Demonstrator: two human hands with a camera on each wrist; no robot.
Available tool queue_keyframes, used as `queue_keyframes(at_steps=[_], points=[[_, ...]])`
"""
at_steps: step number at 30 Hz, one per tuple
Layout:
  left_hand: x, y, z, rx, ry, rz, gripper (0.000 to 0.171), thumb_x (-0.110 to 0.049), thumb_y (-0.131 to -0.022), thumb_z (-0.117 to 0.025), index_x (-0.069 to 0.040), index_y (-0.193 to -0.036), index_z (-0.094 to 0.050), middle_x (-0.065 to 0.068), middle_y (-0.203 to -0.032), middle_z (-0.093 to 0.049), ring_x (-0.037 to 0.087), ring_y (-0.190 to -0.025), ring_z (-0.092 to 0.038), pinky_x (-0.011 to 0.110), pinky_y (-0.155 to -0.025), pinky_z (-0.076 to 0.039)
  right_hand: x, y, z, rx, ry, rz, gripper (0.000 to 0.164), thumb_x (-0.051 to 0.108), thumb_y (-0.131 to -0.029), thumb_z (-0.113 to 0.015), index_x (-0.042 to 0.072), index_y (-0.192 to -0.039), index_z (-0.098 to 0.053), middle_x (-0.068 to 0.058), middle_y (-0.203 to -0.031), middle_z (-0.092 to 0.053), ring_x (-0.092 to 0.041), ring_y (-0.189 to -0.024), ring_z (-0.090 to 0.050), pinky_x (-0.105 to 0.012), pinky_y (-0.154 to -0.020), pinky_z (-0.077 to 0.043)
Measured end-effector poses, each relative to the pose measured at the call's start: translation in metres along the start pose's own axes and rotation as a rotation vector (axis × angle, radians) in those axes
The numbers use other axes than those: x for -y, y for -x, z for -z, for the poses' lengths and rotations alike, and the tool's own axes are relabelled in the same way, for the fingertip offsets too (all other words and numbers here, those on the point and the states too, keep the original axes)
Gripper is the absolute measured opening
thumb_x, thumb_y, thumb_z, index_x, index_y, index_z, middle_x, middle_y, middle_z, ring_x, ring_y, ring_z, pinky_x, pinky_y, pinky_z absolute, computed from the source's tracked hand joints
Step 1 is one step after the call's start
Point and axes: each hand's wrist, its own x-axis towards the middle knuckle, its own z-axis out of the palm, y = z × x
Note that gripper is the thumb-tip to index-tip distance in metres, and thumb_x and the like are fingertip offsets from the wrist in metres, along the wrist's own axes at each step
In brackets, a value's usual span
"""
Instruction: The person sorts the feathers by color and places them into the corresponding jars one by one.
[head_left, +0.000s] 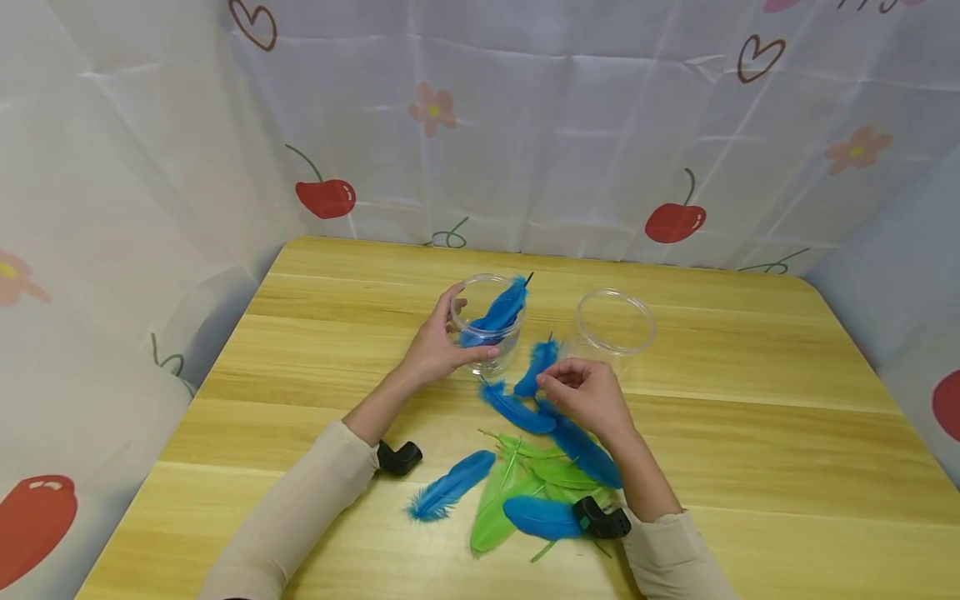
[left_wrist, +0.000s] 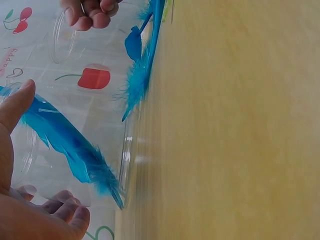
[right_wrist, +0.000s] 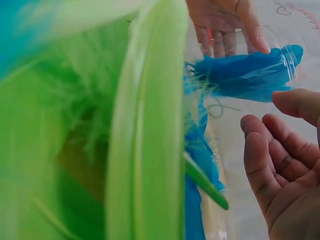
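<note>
Could scatter fluffy blue feathers [head_left: 517, 409] by brushing past.
Gripping clear round plastic cup [head_left: 509, 347] in left hand [head_left: 441, 346]; holding nothing in half-open right hand [head_left: 591, 396].

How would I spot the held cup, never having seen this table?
On the wooden table, toward the far side, the left hand holds a clear cup. A blue feather pokes above its rim; the other cup shows none there.

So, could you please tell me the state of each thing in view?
Left cup: upright, uncovered, blue feathers inside
Left hand: holding that cup
Right hand: fingers loosely bent, gripping nothing
Right cup: upright, uncovered
Loose blue feathers: scattered on the table
Green feathers: piled, partly covered by blue
</note>
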Motion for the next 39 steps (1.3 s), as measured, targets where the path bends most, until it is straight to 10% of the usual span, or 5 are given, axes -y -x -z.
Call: queue_keyframes(at_steps=[39], points=[[0.000,0.000,0.000,-0.005,0.000,-0.018,0.104,-0.034,-0.078,-0.086,-0.027,-0.156,-0.018,0.015,-0.155,-0.035,0.039,-0.136,-0.039,0.053,-0.107,-0.038,-0.005,-0.011,-0.005,0.159,0.231,-0.290,0.033,0.027,-0.095,-0.067,0.003,-0.074,-0.073,-0.004,-0.062,-0.065,-0.015,-0.050,-0.055,-0.023,-0.040,-0.032]])
